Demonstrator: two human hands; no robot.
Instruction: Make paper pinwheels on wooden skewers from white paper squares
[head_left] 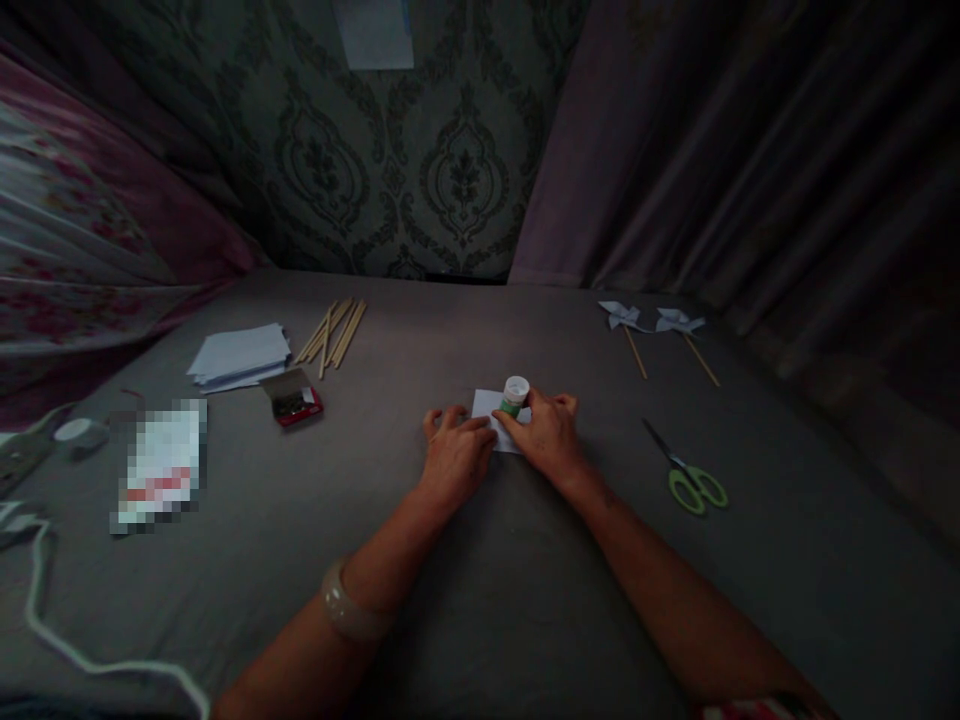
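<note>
A white glue stick with a green label stands on a small sheet of white paper. My right hand is closed around it, thumb on the near side. Resting at the paper's left edge is my left hand, its fingers bent and apart, the fingertips touching the sheet. Both hands cover parts of the paper. Green-handled scissors lie to the right of my right hand, their blades pointing away to the left.
Stacked white paper, wooden sticks and a small red open box lie to the left. Two paper pinwheels on sticks rest at the back right. A white cable crosses the front left, near a blurred packet.
</note>
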